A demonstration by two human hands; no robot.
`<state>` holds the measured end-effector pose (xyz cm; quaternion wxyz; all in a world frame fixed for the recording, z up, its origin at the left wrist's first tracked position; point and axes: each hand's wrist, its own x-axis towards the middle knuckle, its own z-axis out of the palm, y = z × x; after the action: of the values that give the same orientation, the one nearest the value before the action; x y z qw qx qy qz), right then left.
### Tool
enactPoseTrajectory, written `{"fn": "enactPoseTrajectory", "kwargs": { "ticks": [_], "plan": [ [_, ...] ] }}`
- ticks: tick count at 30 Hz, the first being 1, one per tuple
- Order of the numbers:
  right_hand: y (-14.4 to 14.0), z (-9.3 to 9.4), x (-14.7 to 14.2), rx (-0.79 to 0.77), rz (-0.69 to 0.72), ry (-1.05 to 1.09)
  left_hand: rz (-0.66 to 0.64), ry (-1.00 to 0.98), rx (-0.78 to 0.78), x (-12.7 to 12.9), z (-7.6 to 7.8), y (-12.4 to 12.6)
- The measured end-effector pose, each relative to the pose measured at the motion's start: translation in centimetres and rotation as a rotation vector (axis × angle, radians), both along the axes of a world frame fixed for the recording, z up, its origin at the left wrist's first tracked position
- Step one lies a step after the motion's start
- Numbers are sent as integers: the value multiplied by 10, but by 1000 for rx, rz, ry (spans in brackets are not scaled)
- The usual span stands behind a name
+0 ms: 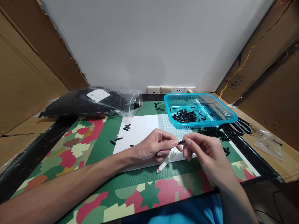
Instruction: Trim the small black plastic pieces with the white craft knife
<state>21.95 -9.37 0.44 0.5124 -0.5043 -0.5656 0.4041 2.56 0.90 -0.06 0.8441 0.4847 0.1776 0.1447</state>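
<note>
Between my two hands is a small black plastic piece [181,142], short and narrow like those in the basket. The fingertips of my left hand [158,144] pinch one end of it. My right hand [201,147] pinches the other end with thumb and forefinger. Both hands are raised over a white sheet [140,124] on the patterned mat. Under them lies a slim whitish stick-like item [167,160] with a reddish tip, partly hidden by my left hand. Loose black pieces [126,127] are scattered on the sheet and mat to the left.
A blue basket [201,124] holds many black pieces. More black pieces [213,133] lie before it, near scissors [241,127]. At the back left rests a clear zip bag [93,102] full of black items. Cardboard [268,71] flanks both sides; sockets [165,90] line the wall.
</note>
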Motion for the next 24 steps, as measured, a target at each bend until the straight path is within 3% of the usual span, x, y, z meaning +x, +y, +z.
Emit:
{"fn": "enactPoseTrajectory", "kwargs": {
  "ticks": [10,15,18,20,24],
  "plan": [
    [-2,8,1,69,-116,-185,60,1,7,1,-2,5],
    [17,29,18,323,-506,-475,92,20,13,4,0,7],
    [31,34,26,285,-613,-755,75,27,-6,3,-1,7],
    [32,32,22,237,-546,-785,62,25,-15,2,-3,7],
    [18,21,-5,234,-161,-600,76,62,-2,4,-5,4]
  ]
}}
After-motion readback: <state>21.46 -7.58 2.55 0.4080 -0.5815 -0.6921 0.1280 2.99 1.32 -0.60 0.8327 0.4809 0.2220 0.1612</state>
